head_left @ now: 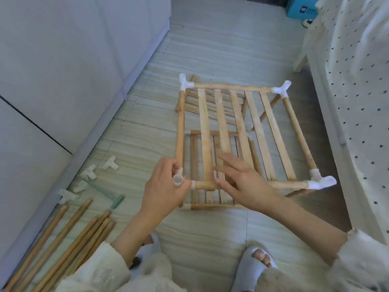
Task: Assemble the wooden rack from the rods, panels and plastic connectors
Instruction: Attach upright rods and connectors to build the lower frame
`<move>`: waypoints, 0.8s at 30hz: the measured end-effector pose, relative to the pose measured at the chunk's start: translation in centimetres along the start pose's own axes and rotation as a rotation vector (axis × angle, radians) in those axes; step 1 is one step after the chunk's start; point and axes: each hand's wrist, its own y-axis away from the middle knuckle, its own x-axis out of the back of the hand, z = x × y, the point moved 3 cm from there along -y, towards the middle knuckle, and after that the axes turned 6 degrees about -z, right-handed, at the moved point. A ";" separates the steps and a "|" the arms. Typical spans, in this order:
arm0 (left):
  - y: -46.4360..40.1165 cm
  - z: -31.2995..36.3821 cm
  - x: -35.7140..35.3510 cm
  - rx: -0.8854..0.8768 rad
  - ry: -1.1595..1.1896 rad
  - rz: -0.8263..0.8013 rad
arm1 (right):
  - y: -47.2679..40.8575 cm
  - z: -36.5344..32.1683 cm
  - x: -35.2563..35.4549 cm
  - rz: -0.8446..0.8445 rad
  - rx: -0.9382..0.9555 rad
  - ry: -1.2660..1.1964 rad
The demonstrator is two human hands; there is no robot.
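A slatted wooden shelf panel (242,127) is raised above the floor, with white plastic connectors at its far left (185,83), far right (282,90) and near right (320,182) corners. My left hand (166,186) grips the white connector (178,179) at the near left corner, where the front rod (204,185) and the left side rod (180,127) meet. My right hand (242,180) has its fingers spread, and they rest on the slats and the front rod. More slatted panels (210,201) lie underneath on the floor.
Several loose wooden rods (63,245) lie on the floor at the lower left. Beside them are several spare white connectors (89,171) and a green plastic mallet (105,192). White cabinets (63,70) stand left, a dotted bedcover (357,81) hangs right, and my slippered feet (256,264) are below.
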 end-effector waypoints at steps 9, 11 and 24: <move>-2.0 2.3 -0.5 -0.234 0.512 0.101 | 2.8 1.9 -0.9 0.198 0.093 0.460; -2.3 2.4 -0.7 -0.264 0.567 0.076 | 2.0 2.1 -1.1 0.255 0.189 0.511; -3.8 0.6 -1.4 -0.311 0.689 -0.117 | -1.3 1.0 -3.0 0.308 0.358 0.454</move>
